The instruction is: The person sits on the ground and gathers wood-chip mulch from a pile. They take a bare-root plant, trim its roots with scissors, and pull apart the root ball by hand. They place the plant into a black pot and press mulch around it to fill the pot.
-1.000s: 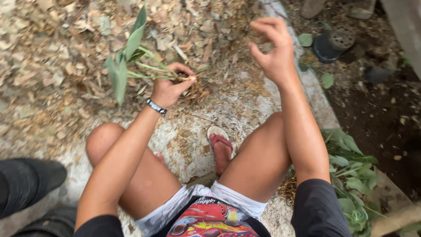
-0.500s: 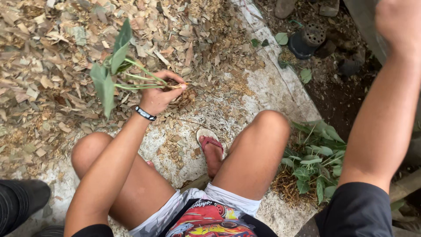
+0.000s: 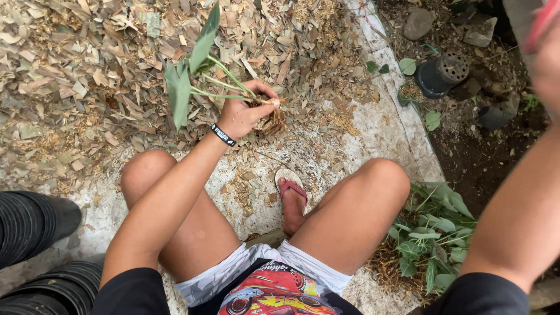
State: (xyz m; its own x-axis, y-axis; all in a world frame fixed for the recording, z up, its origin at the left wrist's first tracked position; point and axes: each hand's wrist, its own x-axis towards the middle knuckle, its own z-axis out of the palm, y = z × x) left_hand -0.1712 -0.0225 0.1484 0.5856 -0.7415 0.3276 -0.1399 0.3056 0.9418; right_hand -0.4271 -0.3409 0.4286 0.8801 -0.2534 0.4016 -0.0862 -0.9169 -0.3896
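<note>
My left hand grips a small green plant by its stems, leaves pointing up and left, pale roots hanging just below the fist. A black wristband sits on that wrist. My right hand is raised to the top right edge, blurred and cut off by the frame, with something pink beside it; what it holds is unclear. My bare knees and a foot in a red-strapped sandal rest on the concrete ground.
Dry leaf litter covers the ground ahead. Black plastic pots lie at lower left. A pile of uprooted green plants lies by my right knee. An overturned black pot and stones sit on dark soil at upper right.
My right arm has swung up and to the right, the hand leaving most of the view. My left hand keeps hold of the plant, now slightly higher and more central.
</note>
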